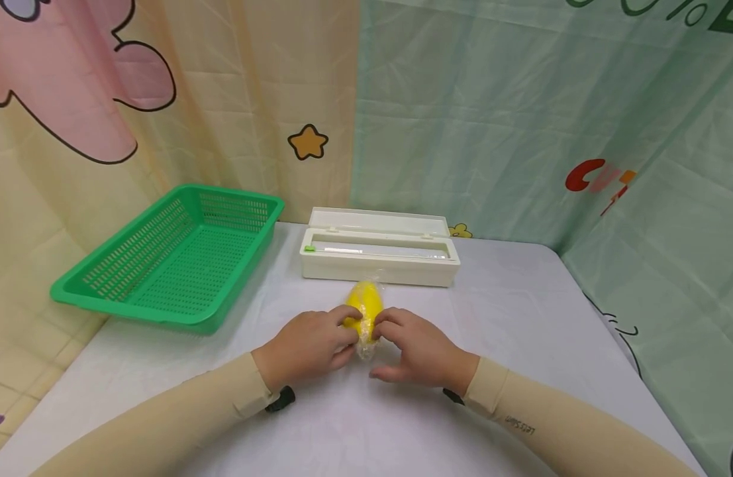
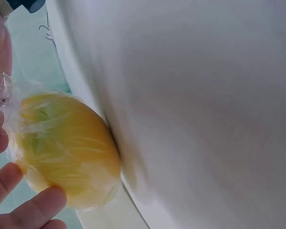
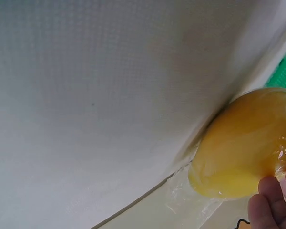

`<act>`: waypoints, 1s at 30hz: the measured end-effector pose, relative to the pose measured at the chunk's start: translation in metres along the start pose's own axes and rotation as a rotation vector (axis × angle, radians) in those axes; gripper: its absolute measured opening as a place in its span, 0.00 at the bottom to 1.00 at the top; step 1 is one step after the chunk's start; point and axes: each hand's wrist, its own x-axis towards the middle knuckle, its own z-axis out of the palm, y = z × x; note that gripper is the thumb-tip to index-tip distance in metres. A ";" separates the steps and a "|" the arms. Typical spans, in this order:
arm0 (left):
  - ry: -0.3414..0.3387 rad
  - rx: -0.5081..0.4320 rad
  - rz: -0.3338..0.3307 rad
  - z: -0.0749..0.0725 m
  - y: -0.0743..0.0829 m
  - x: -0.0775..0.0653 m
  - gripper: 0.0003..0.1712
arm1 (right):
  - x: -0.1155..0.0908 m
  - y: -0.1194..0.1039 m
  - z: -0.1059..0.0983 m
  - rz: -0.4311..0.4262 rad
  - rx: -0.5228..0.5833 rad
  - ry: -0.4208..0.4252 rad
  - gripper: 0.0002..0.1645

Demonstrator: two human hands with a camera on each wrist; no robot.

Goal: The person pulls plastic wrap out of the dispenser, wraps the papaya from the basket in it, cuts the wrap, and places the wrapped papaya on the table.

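A yellow mango (image 1: 366,301) wrapped in clear cling film (image 1: 366,348) lies on the white table, its film bunched at the near end. My left hand (image 1: 312,341) holds its left side with curled fingers. On the right, the bent fingertips of my right hand (image 1: 422,344) touch the wrapped fruit, while the thumb stands apart from it. The left wrist view shows fingertips against the wrapped mango (image 2: 71,152) and a greenish patch on its skin. In the right wrist view, loose film (image 3: 176,191) sticks out past the mango's far end.
Just behind the mango stands a white cling film dispenser box (image 1: 378,268), its lid raised and a green slider at its left. A green plastic basket (image 1: 223,305) sits at the back left. Printed curtains (image 1: 461,132) hang around the table (image 1: 509,318).
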 end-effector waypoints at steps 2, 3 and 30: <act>0.003 -0.023 -0.022 -0.001 0.000 0.001 0.03 | 0.002 -0.001 0.003 -0.021 -0.051 0.024 0.31; 0.003 -0.035 -0.033 -0.002 0.001 0.002 0.03 | 0.003 -0.002 0.005 -0.030 -0.082 0.040 0.30; -0.031 -0.403 -0.346 0.004 -0.006 0.024 0.09 | 0.014 -0.004 0.002 0.238 0.098 0.109 0.11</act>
